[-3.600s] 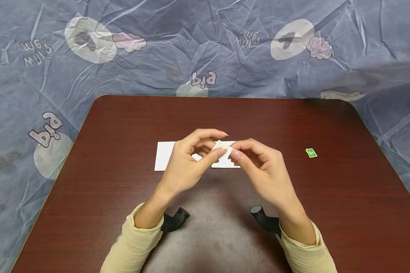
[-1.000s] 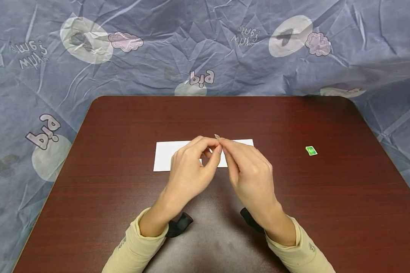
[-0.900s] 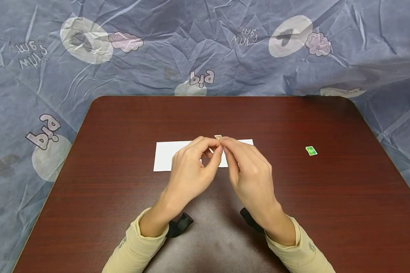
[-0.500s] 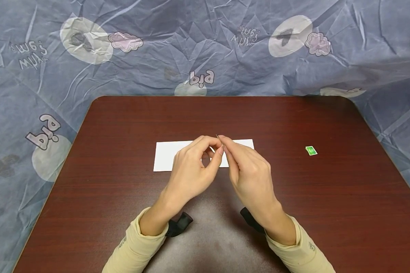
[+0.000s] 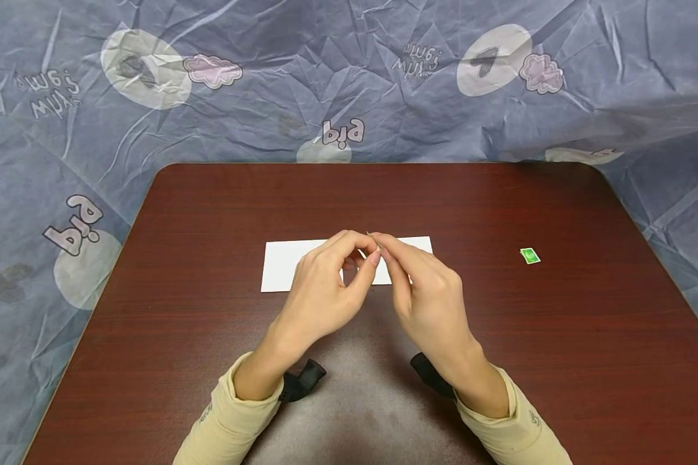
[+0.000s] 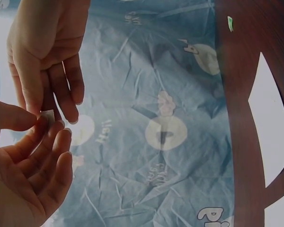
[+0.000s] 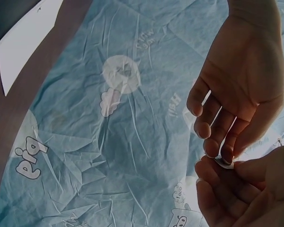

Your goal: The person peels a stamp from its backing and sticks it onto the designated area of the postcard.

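Note:
Both hands meet over the middle of the table in the head view. My left hand [image 5: 328, 287] pinches a small, thin, pale square piece between thumb and index finger; the left wrist view shows the small square piece [image 6: 48, 116] at those fingertips. From the other side my right hand [image 5: 433, 297] pinches the same piece, thumb and index finger at its edge. It is seen nearly edge-on in the head view and mostly hidden by fingers. Beneath the hands lie two white sheets, the left sheet [image 5: 279, 265] and the right sheet [image 5: 417, 245], partly covered.
To the right on the brown table [image 5: 471, 200] lie small green pieces with white borders [image 5: 530, 256], overlapping. A patterned grey-blue cloth [image 5: 256, 116] hangs behind the table. Black camera mounts [image 5: 304, 381] sit at both wrists.
Earlier the small piece showed its white face with the hands wider apart; since then the hands have drawn together and it has turned edge-on. Over the last half second the fingers shift only slightly.

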The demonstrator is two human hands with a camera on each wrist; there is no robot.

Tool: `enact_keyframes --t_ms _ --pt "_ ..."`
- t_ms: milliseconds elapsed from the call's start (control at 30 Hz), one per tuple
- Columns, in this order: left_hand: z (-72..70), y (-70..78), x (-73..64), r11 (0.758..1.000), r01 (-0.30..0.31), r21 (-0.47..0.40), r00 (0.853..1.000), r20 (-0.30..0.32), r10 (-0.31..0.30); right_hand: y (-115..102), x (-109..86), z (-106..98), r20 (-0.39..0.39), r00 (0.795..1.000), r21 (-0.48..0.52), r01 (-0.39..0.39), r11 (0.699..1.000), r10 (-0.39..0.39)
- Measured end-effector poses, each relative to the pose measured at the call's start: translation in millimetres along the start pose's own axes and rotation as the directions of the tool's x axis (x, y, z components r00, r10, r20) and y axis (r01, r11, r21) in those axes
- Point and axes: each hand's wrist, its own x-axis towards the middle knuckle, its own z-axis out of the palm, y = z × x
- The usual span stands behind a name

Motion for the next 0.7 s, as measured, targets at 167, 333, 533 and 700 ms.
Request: enact_keyframes --t_ms 167,333,533,700 --pt "0.1 0.5 -0.2 1.0 -0.005 -0.01 1.0 0.005 0.005 -1.2 0.2 -2.0 0.005 1.0 0.022 -0.011 1.0 0.011" --pt "-0.1 0.5 -0.3 1.0 -0.024 0.006 1.0 0.01 0.024 -1.3 1.3 -3.0 0.009 1.0 0.035 -0.011 0.999 0.011" --pt "-2.0 1.5 0.2 0.999 -0.039 -0.007 0.999 0.032 0.039 -1.4 2.0 -4.2 0.019 1.0 0.051 -0.022 0.998 0.021" --pt "-2.4 2.2 0.3 0.999 -0.043 -0.016 0.998 0.045 0.044 -1.4 2.0 -5.0 0.019 1.0 0.059 -0.02 0.998 0.019"
